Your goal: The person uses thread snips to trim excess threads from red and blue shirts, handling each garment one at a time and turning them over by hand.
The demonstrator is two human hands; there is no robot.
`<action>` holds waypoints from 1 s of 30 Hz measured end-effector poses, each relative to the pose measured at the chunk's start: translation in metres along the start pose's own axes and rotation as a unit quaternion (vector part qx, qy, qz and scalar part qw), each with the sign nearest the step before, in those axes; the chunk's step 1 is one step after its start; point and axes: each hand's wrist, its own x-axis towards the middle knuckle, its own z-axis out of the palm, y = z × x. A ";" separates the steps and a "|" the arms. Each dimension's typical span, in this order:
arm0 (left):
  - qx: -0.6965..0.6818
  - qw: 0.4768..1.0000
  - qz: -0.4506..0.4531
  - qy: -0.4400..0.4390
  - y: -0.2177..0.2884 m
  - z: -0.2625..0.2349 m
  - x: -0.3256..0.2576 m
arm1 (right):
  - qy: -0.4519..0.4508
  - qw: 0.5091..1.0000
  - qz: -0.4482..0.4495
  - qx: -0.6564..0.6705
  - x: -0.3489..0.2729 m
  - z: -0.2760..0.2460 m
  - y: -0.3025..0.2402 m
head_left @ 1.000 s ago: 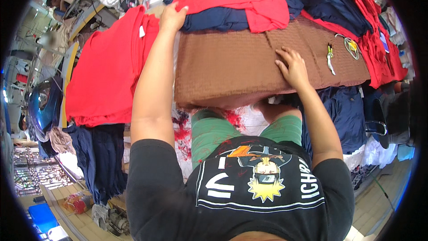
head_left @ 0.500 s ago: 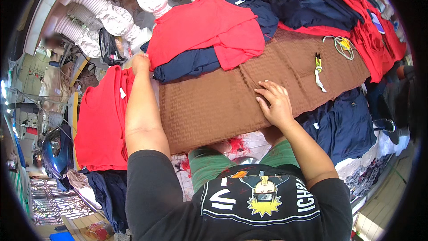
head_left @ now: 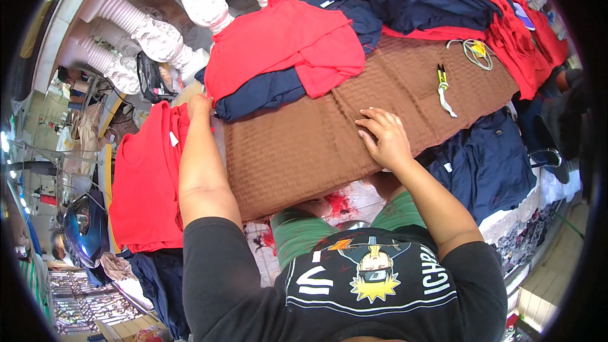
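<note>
At the left edge of the brown cloth-covered board point(head_left: 285, 158), my left hand point(head_left: 200, 105) is at the upper corner of a stack of red garments point(head_left: 149, 180). Its fingers are curled, and what they hold, if anything, is hidden. My right hand point(head_left: 387, 138) lies on the brown cloth with fingers spread and nothing in it. Beyond my hands, a red shirt point(head_left: 272, 44) lies over a folded navy garment point(head_left: 259, 95). Small thread snips point(head_left: 442, 79) with yellow on the handles and a white strip tied on lie farther right.
A coiled pale cord point(head_left: 474, 56) lies at the board's far right. Navy and red clothes point(head_left: 418, 3) are heaped behind it. Another navy garment point(head_left: 484, 168) hangs below the right edge. White carved balusters point(head_left: 196, 0) stand at the back left, beside a black bag point(head_left: 152, 79).
The whole view has shifted slightly. My left hand has drawn back a little from the red shirt's edge toward the red stack. My right hand stays resting on the cloth.
</note>
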 end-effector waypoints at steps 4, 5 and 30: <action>-0.376 0.917 0.034 0.129 0.006 -0.031 -0.003 | 0.005 1.000 -0.008 0.021 0.001 0.003 -0.005; -0.526 0.833 0.110 0.129 0.010 -0.055 -0.002 | 0.004 1.000 -0.013 0.018 0.002 0.003 -0.007; -0.244 0.931 0.255 -0.093 0.011 -0.057 -0.329 | 0.064 0.992 -0.050 0.101 0.035 -0.020 -0.036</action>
